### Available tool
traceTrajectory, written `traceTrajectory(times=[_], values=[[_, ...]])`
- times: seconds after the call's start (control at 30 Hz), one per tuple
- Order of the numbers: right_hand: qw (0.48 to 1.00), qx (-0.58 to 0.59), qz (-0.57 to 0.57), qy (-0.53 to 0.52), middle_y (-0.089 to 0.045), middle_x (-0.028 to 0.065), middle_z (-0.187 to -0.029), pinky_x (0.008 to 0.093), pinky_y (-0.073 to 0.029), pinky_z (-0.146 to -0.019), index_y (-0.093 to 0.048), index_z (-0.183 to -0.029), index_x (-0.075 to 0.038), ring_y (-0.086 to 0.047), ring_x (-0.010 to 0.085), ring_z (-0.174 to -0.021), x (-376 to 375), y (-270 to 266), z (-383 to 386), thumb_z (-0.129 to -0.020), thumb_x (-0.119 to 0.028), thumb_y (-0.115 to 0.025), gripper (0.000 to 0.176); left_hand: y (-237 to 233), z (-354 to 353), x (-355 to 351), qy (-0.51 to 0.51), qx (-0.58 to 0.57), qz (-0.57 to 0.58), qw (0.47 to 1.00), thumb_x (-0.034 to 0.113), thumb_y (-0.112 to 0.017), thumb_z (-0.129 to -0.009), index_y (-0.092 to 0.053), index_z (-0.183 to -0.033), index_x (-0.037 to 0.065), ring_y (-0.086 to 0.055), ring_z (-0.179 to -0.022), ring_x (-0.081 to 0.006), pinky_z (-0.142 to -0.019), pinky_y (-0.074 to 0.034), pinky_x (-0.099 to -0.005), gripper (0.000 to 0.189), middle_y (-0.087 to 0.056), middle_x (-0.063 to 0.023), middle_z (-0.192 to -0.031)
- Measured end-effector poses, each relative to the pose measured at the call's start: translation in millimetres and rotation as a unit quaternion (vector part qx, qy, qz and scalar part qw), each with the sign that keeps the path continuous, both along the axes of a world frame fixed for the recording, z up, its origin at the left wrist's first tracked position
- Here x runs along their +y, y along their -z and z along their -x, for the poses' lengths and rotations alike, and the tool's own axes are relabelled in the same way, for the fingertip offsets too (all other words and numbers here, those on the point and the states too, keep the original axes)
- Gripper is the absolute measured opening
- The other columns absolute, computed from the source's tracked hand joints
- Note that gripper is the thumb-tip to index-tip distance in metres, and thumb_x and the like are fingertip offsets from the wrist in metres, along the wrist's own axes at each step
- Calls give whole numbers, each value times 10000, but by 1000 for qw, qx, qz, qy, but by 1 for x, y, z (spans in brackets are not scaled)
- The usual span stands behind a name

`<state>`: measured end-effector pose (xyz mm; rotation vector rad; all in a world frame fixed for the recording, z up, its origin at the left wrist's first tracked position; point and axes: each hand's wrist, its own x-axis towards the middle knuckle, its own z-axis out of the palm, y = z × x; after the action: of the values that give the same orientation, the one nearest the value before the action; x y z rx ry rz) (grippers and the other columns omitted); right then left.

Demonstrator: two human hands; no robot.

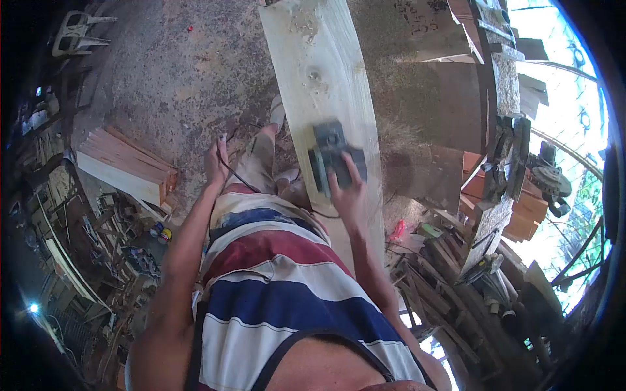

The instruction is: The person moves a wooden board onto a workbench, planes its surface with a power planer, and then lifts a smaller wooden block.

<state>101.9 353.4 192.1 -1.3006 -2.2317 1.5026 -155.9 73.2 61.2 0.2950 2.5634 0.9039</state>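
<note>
My right hand (350,195) grips the rear of a dark grey-green power tool that looks like a belt sander (330,153). The sander rests flat on a long pale wooden plank (326,72), around the plank's middle. Its underside is hidden. My left hand (217,161), held out to the left beside my leg, is closed around a thin dark power cord (236,174). The cord runs down from that hand towards my waist, and another stretch of it shows near my right wrist.
A stack of cut boards (124,166) lies on the floor to the left. Large brown sheets (424,104) stand right of the plank. Scrap wood (433,306) is piled at lower right. A plastic chair (81,32) is at far upper left.
</note>
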Motion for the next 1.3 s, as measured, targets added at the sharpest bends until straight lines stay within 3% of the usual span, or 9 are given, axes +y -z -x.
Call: traceTrajectory(times=[0.23,0.47,0.57,0.8,0.97,1.0,1.1,1.2,1.3], values=[[995,43,-84,-26,-781,299,-1135,429,-597,-946,-678,-1412,-17,-781,374,-1107,88,24,179,-950,-209,-773,509,5,-3,4,-50,-50,18,997,442,-445,-1159,-706,-1018,-1,-734,-873,-412,-760,-503,-529,533,-737,-248,-904],[995,47,-87,-25,-777,317,-1047,447,-615,-895,-733,-1352,-9,-783,425,-1041,152,35,302,-886,-267,-794,536,33,0,-14,-129,-87,-144,977,465,-410,-1171,-689,-1370,-34,-770,-1111,-348,-930,-586,-425,605,-786,-225,-1239],[979,93,-177,-25,-788,285,-956,435,-607,-820,-740,-1310,36,-801,332,-894,176,53,351,-872,-318,-749,563,20,0,-17,-169,-147,-146,964,509,-416,-1169,-654,-1416,-30,-766,-1122,-306,-944,-586,-383,639,-770,-203,-1288],[971,148,-186,-18,-798,267,-1037,464,-616,-829,-771,-1256,-13,-796,368,-951,223,71,435,-914,-441,-754,549,28,14,-42,-165,-124,-204,957,555,-409,-1167,-606,-1469,-50,-741,-1132,-286,-982,-579,-380,704,-705,-224,-1384],[992,37,-116,-44,-771,315,-1109,490,-601,-965,-779,-1198,24,-759,447,-1088,205,39,397,-891,-416,-746,537,24,17,-62,-129,-115,-190,966,561,-410,-1164,-589,-1478,-74,-731,-1172,-282,-990,-576,-388,730,-714,-229,-1366],[960,75,-250,-97,-782,279,-1088,477,-597,-913,-771,-1199,7,-763,416,-1054,201,86,365,-918,-371,-730,472,22,15,-64,-139,-130,-182,965,557,-413,-1164,-601,-1468,-74,-734,-1161,-287,-982,-577,-394,725,-720,-233,-1356],[982,122,-120,-76,-775,232,-1169,468,-580,-882,-765,-1219,-28,-757,349,-1057,122,57,241,-999,-236,-709,308,15,5,-83,-143,-133,-149,969,552,-415,-1162,-640,-1434,-68,-745,-1128,-295,-953,-579,-408,713,-744,-241,-1314],[991,109,-69,-46,-714,252,-1392,402,-544,-1117,-644,-1456,-30,-701,335,-1313,35,39,99,-987,-76,-716,477,38,-6,-107,-112,-96,-104,984,557,-410,-1157,-694,-1378,-47,-762,-1096,-301,-920,-579,-418,703,-775,-243,-1245],[1000,-6,-5,-15,-714,253,-1390,423,-563,-1088,-593,-1515,-74,-714,344,-1295,-27,14,0,-968,-61,-737,566,67,-23,-125,-133,-103,-61,984,564,-407,-1149,-755,-1297,-18,-774,-1070,-327,-910,-575,-437,694,-792,-251,-1177]])
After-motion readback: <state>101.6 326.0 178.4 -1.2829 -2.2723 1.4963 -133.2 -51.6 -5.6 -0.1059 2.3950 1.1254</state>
